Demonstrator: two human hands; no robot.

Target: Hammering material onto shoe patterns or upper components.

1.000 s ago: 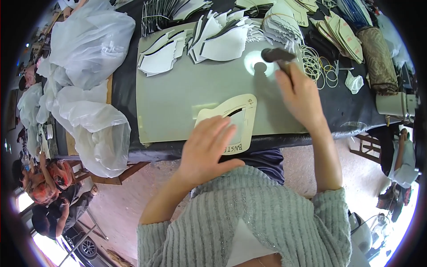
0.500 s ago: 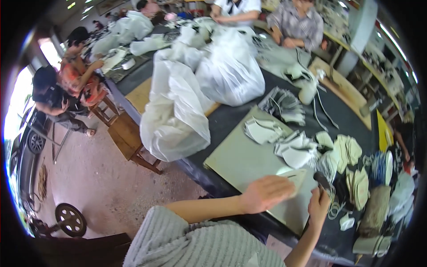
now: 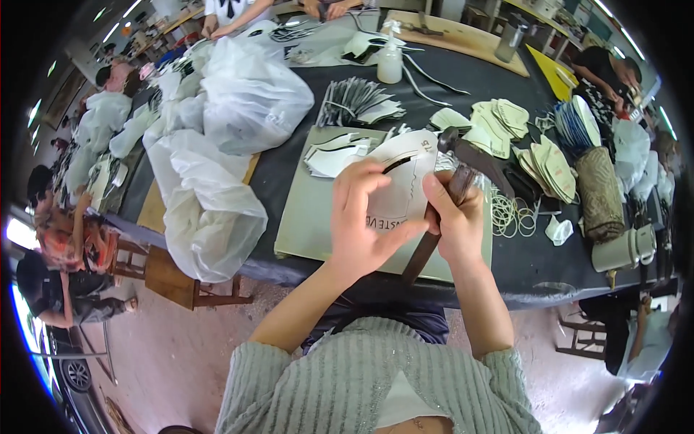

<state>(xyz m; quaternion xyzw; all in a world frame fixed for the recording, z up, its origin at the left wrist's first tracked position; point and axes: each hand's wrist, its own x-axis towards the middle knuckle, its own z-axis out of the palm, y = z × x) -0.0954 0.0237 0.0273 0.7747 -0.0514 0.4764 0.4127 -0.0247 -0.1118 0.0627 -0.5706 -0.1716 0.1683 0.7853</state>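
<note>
Right now the left hand pinches a pale cardboard pattern, its fingers curled over the near edge and the thumb pressing underneath, so the piece is lifted off the table and tilted toward the person. Beside it, the right hand is wrapped tight around the wooden handle of a hammer, whose dark head sticks up past the knuckles; its thumb also touches the pattern's right edge. Both hands meet above a grey-green cutting mat lying on the dark table. White cut pieces rest on the mat's far end, and a loose pile of what look like rubber bands sits just right of the hammer. Further right lie stacks of cream shapes, and to the left stands a heap of clear plastic bags.
</note>
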